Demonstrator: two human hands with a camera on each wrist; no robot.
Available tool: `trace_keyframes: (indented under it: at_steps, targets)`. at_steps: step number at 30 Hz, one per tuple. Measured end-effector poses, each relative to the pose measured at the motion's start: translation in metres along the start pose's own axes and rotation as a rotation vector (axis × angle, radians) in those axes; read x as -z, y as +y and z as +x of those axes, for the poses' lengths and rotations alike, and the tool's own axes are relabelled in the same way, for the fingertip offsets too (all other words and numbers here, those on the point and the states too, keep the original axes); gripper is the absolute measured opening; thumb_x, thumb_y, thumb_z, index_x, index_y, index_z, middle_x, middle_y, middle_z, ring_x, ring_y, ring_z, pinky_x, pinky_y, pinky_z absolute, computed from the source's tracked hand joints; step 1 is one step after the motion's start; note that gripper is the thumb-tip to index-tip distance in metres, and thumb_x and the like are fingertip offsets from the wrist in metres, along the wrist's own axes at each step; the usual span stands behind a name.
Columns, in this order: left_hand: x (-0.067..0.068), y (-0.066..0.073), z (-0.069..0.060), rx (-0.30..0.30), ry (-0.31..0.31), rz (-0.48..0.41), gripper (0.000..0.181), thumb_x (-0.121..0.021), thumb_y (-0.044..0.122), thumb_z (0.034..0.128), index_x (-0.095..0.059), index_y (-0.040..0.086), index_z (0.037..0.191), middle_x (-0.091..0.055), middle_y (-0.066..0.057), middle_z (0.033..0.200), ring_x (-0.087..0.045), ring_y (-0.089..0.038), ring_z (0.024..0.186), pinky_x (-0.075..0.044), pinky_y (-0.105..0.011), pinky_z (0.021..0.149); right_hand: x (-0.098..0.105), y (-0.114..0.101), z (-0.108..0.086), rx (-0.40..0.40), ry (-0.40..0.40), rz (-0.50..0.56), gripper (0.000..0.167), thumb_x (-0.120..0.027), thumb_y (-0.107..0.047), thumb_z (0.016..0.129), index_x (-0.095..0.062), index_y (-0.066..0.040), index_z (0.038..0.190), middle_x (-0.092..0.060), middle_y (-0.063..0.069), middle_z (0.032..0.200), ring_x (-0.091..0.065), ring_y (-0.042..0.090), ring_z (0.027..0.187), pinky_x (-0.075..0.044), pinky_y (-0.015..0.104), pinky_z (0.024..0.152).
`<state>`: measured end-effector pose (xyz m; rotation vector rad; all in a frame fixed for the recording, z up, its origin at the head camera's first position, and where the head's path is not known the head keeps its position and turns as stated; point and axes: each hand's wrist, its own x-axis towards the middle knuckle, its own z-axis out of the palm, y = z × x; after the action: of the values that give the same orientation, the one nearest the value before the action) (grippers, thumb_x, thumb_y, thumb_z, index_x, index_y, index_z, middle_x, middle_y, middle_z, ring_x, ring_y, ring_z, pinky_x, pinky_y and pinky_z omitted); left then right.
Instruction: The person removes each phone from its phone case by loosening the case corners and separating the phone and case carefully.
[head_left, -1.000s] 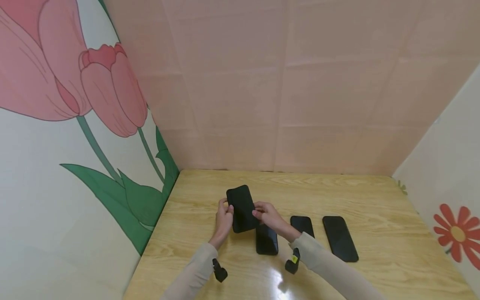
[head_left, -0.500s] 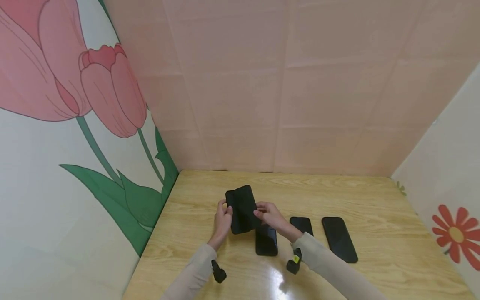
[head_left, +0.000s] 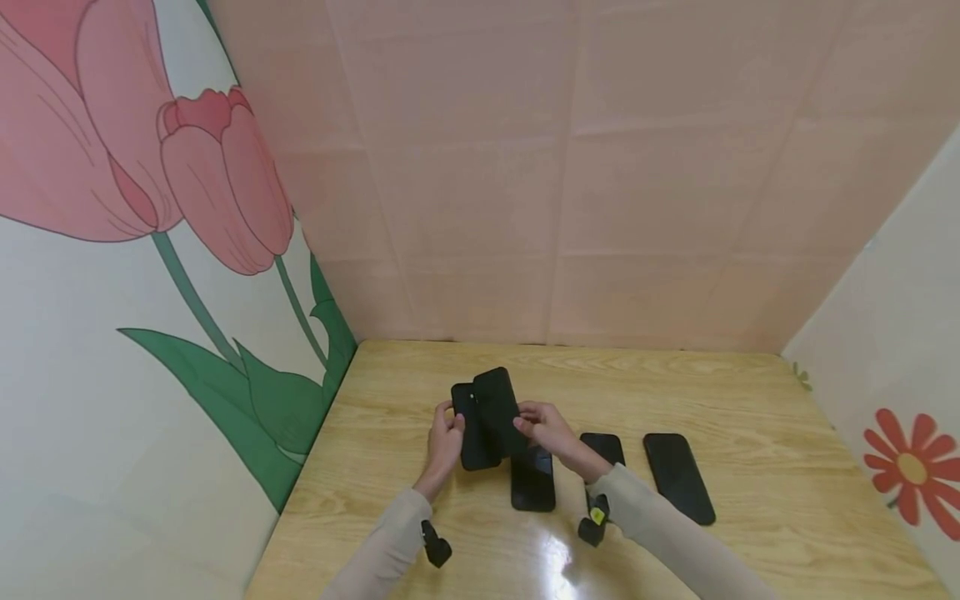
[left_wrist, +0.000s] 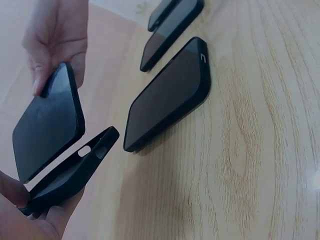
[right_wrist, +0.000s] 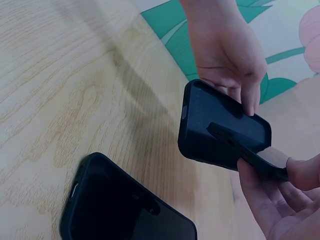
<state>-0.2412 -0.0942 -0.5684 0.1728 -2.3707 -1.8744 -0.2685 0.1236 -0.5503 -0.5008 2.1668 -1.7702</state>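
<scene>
Black smartphone, pinched at one edge by the curled fingers of the right hand, held above the wooden table. Now slid farther right across the black phone case gripped in the left hand, baring more of its inside than half a second ago. Seemingly free of the case, though hard to tell whether touching at one corner.
</scene>
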Motion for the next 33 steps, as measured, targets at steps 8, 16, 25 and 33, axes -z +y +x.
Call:
trace_keyframes:
  at_steps: [8,16,25,33]
  targets:
    - [0.002,0.001,0.000,0.017,0.015,0.005,0.036,-0.047,0.010,0.1036,-0.045,0.001,0.138,-0.067,-0.025,0.109,-0.062,-0.034,0.099,-0.049,-0.051,0.085,0.000,-0.001,0.002,-0.047,0.067,-0.003,0.038,-0.052,-0.004,0.101,-0.047,0.017,0.133,-0.062,0.030,0.119,-0.063,0.030,0.097,-0.057,0.043,0.074]
    - [0.003,-0.002,0.000,0.013,0.019,0.006,0.036,-0.047,0.010,0.1035,-0.045,0.000,0.138,-0.066,-0.026,0.111,-0.063,-0.034,0.100,-0.049,-0.051,0.085,0.001,0.000,0.004,-0.096,0.156,0.026,0.040,-0.052,-0.003,0.101,-0.046,0.016,0.136,-0.060,0.030,0.122,-0.062,0.034,0.104,-0.056,0.045,0.077]
    - [0.004,-0.005,-0.003,0.034,0.015,0.007,0.038,-0.047,0.011,0.1037,-0.044,0.000,0.140,-0.065,-0.026,0.113,-0.062,-0.036,0.102,-0.049,-0.052,0.087,0.008,-0.004,0.006,-0.096,0.205,0.019,0.041,-0.051,-0.006,0.102,-0.044,0.017,0.136,-0.056,0.033,0.126,-0.058,0.040,0.107,-0.055,0.047,0.079]
    - [0.005,-0.003,-0.003,0.034,0.019,0.012,0.037,-0.048,0.011,0.1032,-0.046,0.001,0.138,-0.066,-0.026,0.111,-0.064,-0.035,0.100,-0.049,-0.052,0.087,0.015,-0.006,0.009,-0.070,0.228,0.023,0.041,-0.051,-0.007,0.103,-0.044,0.019,0.135,-0.054,0.036,0.127,-0.057,0.045,0.110,-0.055,0.049,0.078]
